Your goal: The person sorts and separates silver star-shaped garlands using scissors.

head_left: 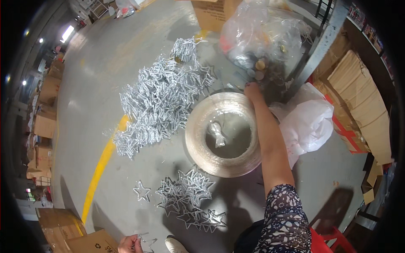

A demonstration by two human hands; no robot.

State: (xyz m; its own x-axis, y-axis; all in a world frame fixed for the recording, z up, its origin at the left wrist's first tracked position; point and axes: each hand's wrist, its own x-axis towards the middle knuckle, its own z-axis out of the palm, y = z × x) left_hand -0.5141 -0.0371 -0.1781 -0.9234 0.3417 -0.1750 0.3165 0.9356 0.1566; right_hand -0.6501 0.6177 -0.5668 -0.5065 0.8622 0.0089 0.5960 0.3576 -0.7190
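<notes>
My left hand (pixel 130 244), at the lower edge, is closed on a silver glitter star (pixel 148 243), its thin outline sticking out past my fingertips. My right arm stretches forward along the right side of a large coil of clear tubing (pixel 195 145). Beyond the coil, my right hand (pixel 252 89) is closed low near the floor; whatever its fingers hold is hidden. A small white tied bundle (pixel 217 134) lies inside the coil. Loose silver stars (pixel 184 192) lie in a small pile nearer me, with a single star (pixel 142 191) beside them. Farther off is a big heap of silver stars (pixel 158 95).
Clear plastic bags (pixel 247 31) with small items stand beyond my right hand, by a metal post (pixel 322 48). A white plastic bag (pixel 310 120) and cardboard (pixel 360 103) are at right. Cartons (pixel 59 227) stand lower left. A yellow line (pixel 100 168) crosses the grey floor.
</notes>
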